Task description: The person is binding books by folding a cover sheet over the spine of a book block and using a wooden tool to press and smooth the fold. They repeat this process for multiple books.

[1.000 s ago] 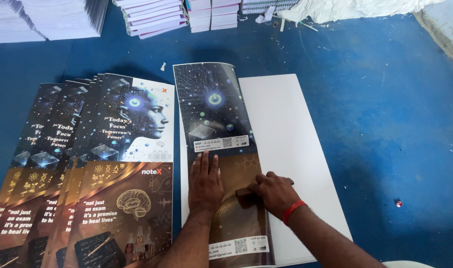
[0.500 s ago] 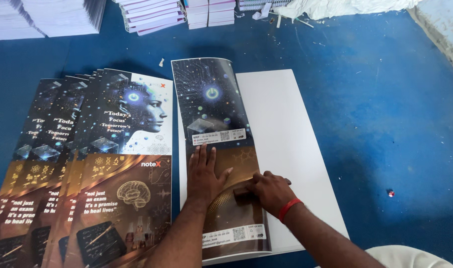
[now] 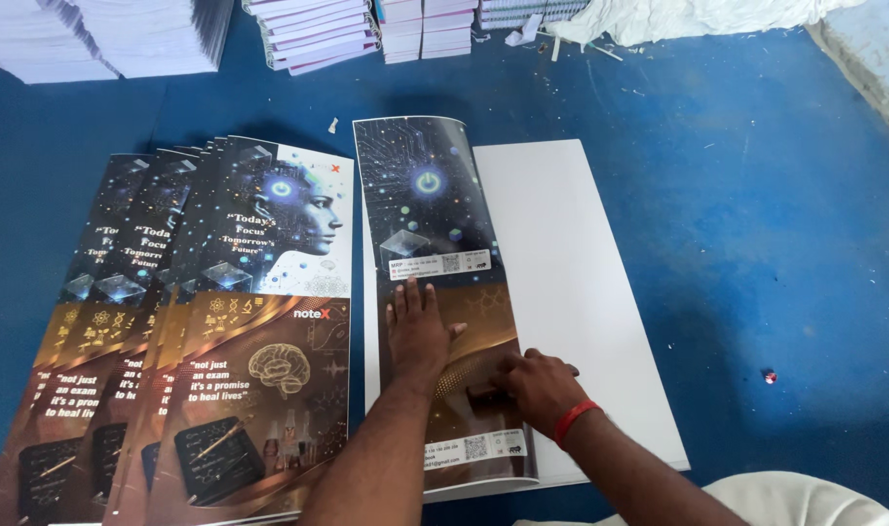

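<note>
We see our left hand (image 3: 420, 336) lying flat, fingers spread and released, palm down on the folded printed cover (image 3: 439, 292) near the middle of the view. Our right hand (image 3: 537, 385), at about four o'clock from the left one, has its fingers clenched around a small dark block (image 3: 488, 394) that it presses against the cover's brown lower half; a red band (image 3: 573, 421) circles that wrist. The cover is folded over onto a white sheet (image 3: 571, 292), whose bare part shows at three o'clock of the cover. At nine o'clock a fanned stack of covers (image 3: 191, 331) lies just beside the sheet, overlapping one another leftward. All of this rests on a blue floor (image 3: 756, 214). Along twelve o'clock stand piles of bound notebooks (image 3: 318, 34), with crumpled white cloth (image 3: 678, 18) at one o'clock. A tiny red speck (image 3: 770, 376) lies on the floor at three o'clock, well apart from the hands.
</note>
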